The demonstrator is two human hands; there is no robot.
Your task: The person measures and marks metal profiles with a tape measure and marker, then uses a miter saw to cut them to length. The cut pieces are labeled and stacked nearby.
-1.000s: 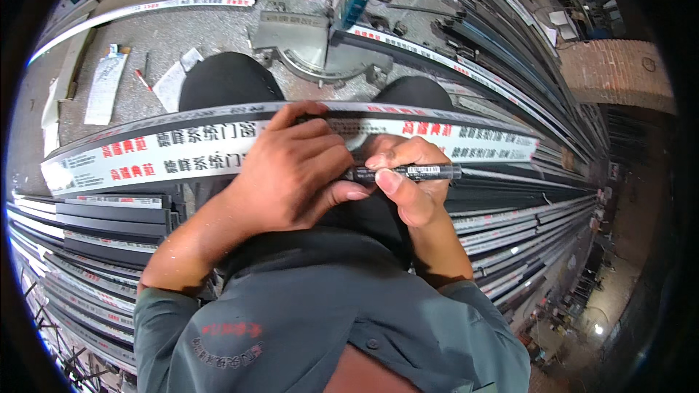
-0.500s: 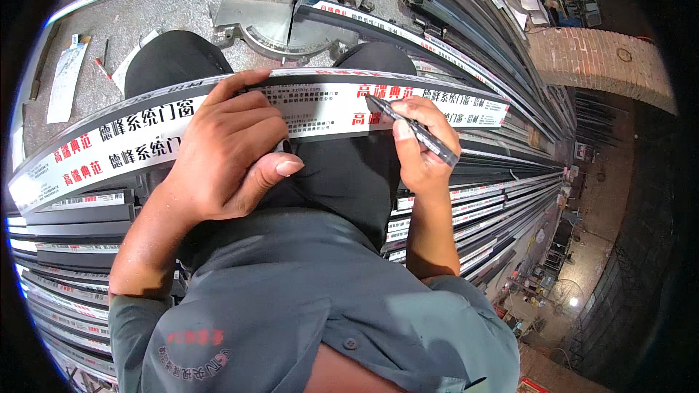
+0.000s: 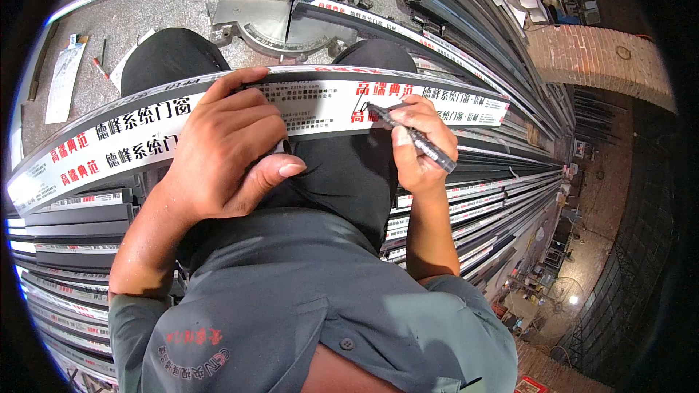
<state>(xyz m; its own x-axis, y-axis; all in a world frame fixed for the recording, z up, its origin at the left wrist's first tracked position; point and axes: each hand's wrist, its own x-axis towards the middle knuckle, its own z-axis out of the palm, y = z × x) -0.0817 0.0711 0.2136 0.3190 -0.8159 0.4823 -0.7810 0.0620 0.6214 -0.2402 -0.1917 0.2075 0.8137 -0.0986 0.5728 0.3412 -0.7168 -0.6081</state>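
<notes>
A long metal profile [image 3: 320,109], covered in white film with red and black print, lies across my lap. My left hand [image 3: 226,145] is closed over it, fingers across the top and thumb at the near side. A small black piece [image 3: 282,147] shows beside that thumb, mostly hidden. In my right hand [image 3: 424,153] is a black marker pen [image 3: 419,138], pinched between thumb and fingers. Its tip meets the film between the two rows of red print, where thin black strokes show.
Beyond my knees stands a mitre saw [image 3: 284,25] on a speckled surface. A paper sheet [image 3: 67,80] and a red-tipped pen [image 3: 100,67] lie at the far left. Stacked profiles [image 3: 73,258] fill both sides. A brick ledge [image 3: 597,65] is at the right.
The marker tip has moved slightly nearer me across the film, and black strokes now show by it. My left hand keeps its place on the profile.
</notes>
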